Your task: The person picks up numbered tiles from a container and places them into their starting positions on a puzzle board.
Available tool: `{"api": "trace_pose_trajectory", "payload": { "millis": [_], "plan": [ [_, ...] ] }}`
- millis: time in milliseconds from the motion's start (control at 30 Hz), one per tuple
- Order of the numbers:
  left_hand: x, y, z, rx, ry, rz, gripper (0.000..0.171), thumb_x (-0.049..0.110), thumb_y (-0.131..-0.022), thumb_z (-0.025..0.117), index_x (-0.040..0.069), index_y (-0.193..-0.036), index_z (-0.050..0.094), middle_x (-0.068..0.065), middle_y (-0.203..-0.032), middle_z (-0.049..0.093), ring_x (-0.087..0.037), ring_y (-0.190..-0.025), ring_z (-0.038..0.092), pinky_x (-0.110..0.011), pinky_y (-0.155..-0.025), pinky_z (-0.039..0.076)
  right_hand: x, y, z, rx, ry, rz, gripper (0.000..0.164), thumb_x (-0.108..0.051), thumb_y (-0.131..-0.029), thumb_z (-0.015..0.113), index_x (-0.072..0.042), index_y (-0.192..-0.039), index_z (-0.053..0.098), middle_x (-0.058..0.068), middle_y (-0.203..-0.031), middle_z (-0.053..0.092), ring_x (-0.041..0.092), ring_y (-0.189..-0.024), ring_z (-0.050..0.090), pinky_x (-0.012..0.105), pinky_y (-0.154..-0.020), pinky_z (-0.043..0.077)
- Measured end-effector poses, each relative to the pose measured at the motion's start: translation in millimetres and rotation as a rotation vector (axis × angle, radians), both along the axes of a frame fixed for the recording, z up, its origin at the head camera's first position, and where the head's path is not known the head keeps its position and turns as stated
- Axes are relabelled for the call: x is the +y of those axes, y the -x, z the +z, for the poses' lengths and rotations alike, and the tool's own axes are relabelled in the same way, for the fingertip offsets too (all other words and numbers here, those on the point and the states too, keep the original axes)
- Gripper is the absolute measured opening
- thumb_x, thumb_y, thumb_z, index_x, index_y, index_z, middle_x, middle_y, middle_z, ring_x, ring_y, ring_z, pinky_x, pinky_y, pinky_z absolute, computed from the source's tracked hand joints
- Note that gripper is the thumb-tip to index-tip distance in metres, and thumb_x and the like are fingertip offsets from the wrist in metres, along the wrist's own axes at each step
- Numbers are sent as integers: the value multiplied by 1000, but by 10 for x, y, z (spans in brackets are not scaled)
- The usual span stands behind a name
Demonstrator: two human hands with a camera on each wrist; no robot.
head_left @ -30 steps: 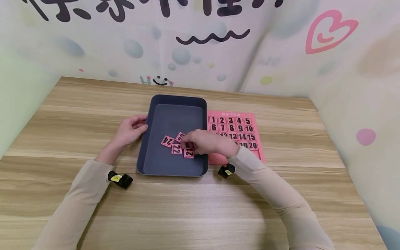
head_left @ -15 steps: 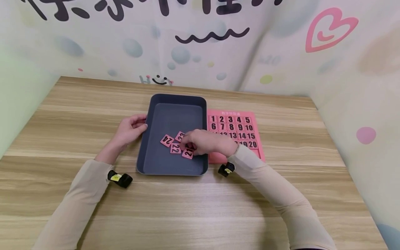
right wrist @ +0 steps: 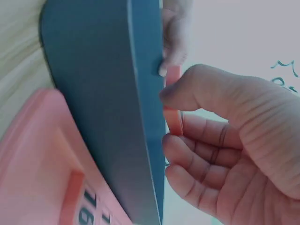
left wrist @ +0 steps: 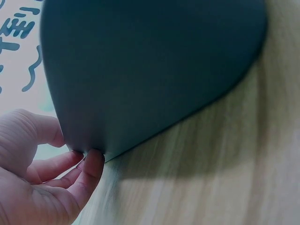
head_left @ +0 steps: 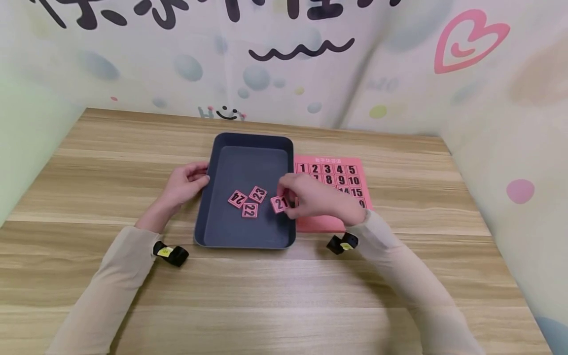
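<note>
My right hand (head_left: 310, 195) pinches a pink number tile (head_left: 279, 204) marked 21 between thumb and fingers, near the right wall of the dark grey tray (head_left: 230, 231). Its tile shows partly hidden behind the thumb in the right wrist view, just past the tray's rim. With thumb at the rim and fingertips against the outer wall, my left hand (head_left: 184, 183) holds the tray's left side. Inside the tray lie three more tiles: the 24 tile (head_left: 237, 198), the 23 tile (head_left: 258, 194) and the 22 tile (head_left: 250, 210).
A pink number board (head_left: 366, 197) lies against the tray's right side, its rows of numbered tiles partly hidden by my right hand. The wooden table (head_left: 266, 301) ends at a printed backdrop (head_left: 177, 74) behind.
My right hand has picked the 21 tile out of the cluster and moved right with it toward the tray's right wall. The other tiles, the tray and my left hand stay nearly in place.
</note>
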State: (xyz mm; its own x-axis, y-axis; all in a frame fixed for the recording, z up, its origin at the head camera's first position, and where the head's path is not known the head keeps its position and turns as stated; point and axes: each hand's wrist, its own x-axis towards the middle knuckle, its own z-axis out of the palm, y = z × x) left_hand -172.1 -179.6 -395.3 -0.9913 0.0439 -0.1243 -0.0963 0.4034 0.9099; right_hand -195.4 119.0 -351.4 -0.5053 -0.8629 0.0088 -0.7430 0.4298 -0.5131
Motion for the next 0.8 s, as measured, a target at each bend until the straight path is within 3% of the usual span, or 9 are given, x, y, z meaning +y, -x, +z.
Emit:
{"api": "trace_pose_trajectory", "payload": {
  "millis": [167, 333, 567, 800],
  "plan": [
    [-1, 5, -4, 1, -2, -3, 43, 1, -94, 47, -14, -134, 40, -31, -126, 50, -27, -105, 52, -6, -74, 42, 280, -59, 1, 17, 56, -121, 20, -2, -68, 66, -4, -86, 59, 3, -75, 55, 17, -64, 49, 25, -56, 43],
    [3, -3, -3, 1, -2, -4, 43, 0, -94, 47, -14, -134, 40, -31, -126, 50, -30, -106, 52, -6, -73, 42, 498, -120, -90, 18, 30, -199, 23, -4, -68, 69, -3, -89, 60, 4, -74, 55, 16, -65, 49, 26, -58, 44],
    [7, -3, -6, 9, -6, -5, 43, 0, -94, 47, -14, -133, 40, -31, -126, 50, -31, -108, 51, -6, -73, 42, 615, -191, -257, -6, -30, -239, 26, -6, -68, 76, -4, -88, 59, 0, -76, 54, 14, -67, 48, 26, -59, 44],
    [-5, 2, -12, 16, 5, -10, 41, -1, -93, 47, -14, -132, 41, -30, -125, 51, -29, -105, 53, -6, -73, 43, 586, -229, -289, 28, -74, -233, 26, -6, -68, 77, -3, -88, 61, 2, -80, 59, 15, -69, 51, 25, -60, 45]
  ]
}}
